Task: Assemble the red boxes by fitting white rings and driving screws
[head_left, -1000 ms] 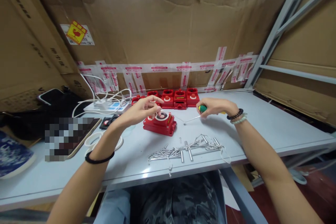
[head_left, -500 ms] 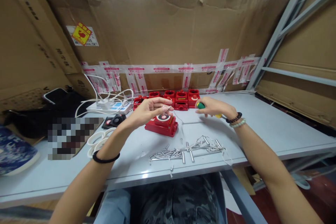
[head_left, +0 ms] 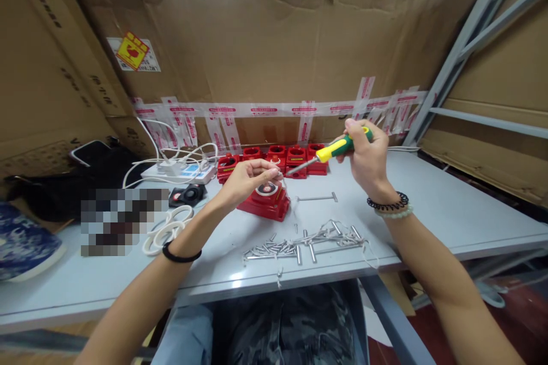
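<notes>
My right hand point(head_left: 367, 161) grips a green and yellow screwdriver point(head_left: 338, 149), raised above the table with its tip pointing down-left toward the red box point(head_left: 268, 203). My left hand point(head_left: 248, 178) hovers over that red box with fingers pinched on something small I cannot make out. The box has a round black and white dial on top. A heap of metal screws point(head_left: 299, 242) lies in front of it, and one long screw point(head_left: 317, 198) rests alone to its right.
A row of red boxes point(head_left: 278, 159) lines the back by the taped cardboard wall point(head_left: 274, 51). A white power strip with cables point(head_left: 177, 169), a black part point(head_left: 186, 195), white rings point(head_left: 165, 228) and a dark bag point(head_left: 64, 182) sit left. A metal shelf frame point(head_left: 454, 51) stands right.
My right hand lifted the screwdriver off the table and swung its tip toward the red box. A long screw now lies on the table where the hand was. My left hand stayed over the box.
</notes>
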`<state>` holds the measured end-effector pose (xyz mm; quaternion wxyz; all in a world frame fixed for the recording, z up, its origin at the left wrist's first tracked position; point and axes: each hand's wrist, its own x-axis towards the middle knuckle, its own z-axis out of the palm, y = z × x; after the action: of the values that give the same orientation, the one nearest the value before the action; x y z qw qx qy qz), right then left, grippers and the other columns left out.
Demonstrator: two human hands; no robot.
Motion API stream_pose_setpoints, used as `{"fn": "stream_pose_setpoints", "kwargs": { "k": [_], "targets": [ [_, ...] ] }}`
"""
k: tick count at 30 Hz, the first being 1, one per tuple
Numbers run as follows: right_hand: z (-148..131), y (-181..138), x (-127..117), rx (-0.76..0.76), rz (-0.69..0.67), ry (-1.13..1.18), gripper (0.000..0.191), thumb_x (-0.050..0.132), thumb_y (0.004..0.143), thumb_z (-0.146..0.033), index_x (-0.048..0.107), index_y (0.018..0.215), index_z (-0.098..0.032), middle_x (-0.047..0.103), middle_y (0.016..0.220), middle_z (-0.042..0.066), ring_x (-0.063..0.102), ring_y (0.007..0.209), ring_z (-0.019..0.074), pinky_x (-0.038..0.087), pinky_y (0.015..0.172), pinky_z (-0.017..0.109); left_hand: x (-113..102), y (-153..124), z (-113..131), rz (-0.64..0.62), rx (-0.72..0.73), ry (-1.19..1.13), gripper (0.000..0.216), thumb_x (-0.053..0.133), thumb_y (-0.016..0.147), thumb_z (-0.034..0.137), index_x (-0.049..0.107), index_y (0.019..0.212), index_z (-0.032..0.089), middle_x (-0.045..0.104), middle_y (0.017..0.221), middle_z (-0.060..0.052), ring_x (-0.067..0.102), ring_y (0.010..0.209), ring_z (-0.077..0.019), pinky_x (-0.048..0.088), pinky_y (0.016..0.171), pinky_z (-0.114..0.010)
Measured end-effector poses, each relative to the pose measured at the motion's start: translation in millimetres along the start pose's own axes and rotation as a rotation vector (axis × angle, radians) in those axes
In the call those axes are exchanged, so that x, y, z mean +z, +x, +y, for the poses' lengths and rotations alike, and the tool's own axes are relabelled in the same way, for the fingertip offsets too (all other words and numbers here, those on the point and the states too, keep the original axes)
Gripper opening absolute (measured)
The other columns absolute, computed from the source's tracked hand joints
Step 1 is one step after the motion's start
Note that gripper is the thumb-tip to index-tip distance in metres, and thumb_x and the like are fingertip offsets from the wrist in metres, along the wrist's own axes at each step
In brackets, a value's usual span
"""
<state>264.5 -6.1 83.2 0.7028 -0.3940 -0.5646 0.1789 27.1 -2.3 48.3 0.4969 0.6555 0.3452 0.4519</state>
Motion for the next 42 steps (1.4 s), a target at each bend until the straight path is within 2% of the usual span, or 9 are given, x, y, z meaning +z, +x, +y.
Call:
{"fn": "stream_pose_setpoints", "kwargs": {
  "k": [4, 9, 13, 18, 25, 33, 42],
  "targets": [
    [-1.2, -5.4, 6.1, 0.036, -0.056, 0.084, 0.029, 0.064, 0.077, -0.048, 0.047, 0.074, -0.024, 0.06, 0.066, 0.0, 0.059, 0.052, 0.0138, 0.049, 0.042, 0.028, -0.9, -0.5, 0.1, 0.035, 0.034, -0.013, 0.026, 0.078, 0.069, 0.035, 0.069, 0.081, 0.015, 0.071, 0.076, -0.004, 0.067, 0.07, -0.0147, 0.051, 0.063, -0.023],
    [-0.8, -1.0, 3.1, 0.095, -0.024, 0.086, 0.027, 0.062, 0.077, -0.044, 0.045, 0.073, -0.024, 0.058, 0.066, 0.0, 0.058, 0.05, 0.0122, 0.046, 0.039, 0.025, -2.5, 0.1, -2.2, 0.021, 0.077, -0.064, 0.029, 0.08, 0.068, 0.032, 0.07, 0.091, 0.017, 0.072, 0.086, -0.005, 0.067, 0.081, -0.0164, 0.052, 0.072, -0.026],
    [5.0, 2.8, 3.3, 0.141, -0.05, 0.073, 0.025, 0.063, 0.075, -0.041, 0.047, 0.071, -0.022, 0.055, 0.062, -0.002, 0.054, 0.046, 0.0105, 0.047, 0.038, 0.025, -2.5, 0.4, -4.2, 0.006, 0.101, -0.076, 0.029, 0.08, 0.069, 0.031, 0.069, 0.092, 0.018, 0.071, 0.091, -0.004, 0.066, 0.085, -0.0156, 0.052, 0.075, -0.025],
    [9.0, 0.9, 7.0, 0.151, -0.052, 0.107, 0.024, 0.066, 0.073, -0.037, 0.049, 0.069, -0.021, 0.051, 0.057, -0.004, 0.052, 0.042, 0.0094, 0.048, 0.037, 0.024, 0.3, 0.4, -6.4, -0.012, 0.055, -0.155, 0.027, 0.079, 0.07, 0.033, 0.07, 0.091, 0.017, 0.07, 0.084, -0.002, 0.066, 0.078, -0.013, 0.051, 0.068, -0.022],
    [9.8, -2.7, 8.7, 0.123, -0.029, 0.106, 0.026, 0.065, 0.074, -0.04, 0.048, 0.072, -0.021, 0.057, 0.064, -0.002, 0.058, 0.048, 0.0104, 0.052, 0.042, 0.025, 6.5, 1.2, -11.7, 0.059, -0.002, -0.247, 0.03, 0.078, 0.07, 0.032, 0.073, 0.096, 0.017, 0.071, 0.077, -0.003, 0.064, 0.071, -0.0111, 0.049, 0.061, -0.019],
    [11.2, -5.6, 10.8, 0.072, -0.017, 0.095, 0.028, 0.065, 0.076, -0.043, 0.047, 0.074, -0.022, 0.059, 0.067, -0.002, 0.059, 0.049, 0.0108, 0.052, 0.042, 0.025, 9.5, 0.9, -10.0, 0.098, -0.048, -0.367, 0.028, 0.078, 0.07, 0.027, 0.073, 0.095, 0.015, 0.072, 0.079, -0.005, 0.067, 0.074, -0.013, 0.046, 0.054, -0.017],
    [5.2, -13.9, 12.4, -0.019, 0.014, 0.063, 0.026, 0.062, 0.081, -0.043, 0.046, 0.077, -0.023, 0.061, 0.068, -0.001, 0.063, 0.054, 0.0139, 0.054, 0.046, 0.027, 11.3, 0.1, -9.4, 0.141, -0.023, -0.321, 0.032, 0.081, 0.066, 0.033, 0.073, 0.092, 0.015, 0.074, 0.082, -0.007, 0.069, 0.079, -0.0163, 0.045, 0.054, -0.018]
  ]
}}
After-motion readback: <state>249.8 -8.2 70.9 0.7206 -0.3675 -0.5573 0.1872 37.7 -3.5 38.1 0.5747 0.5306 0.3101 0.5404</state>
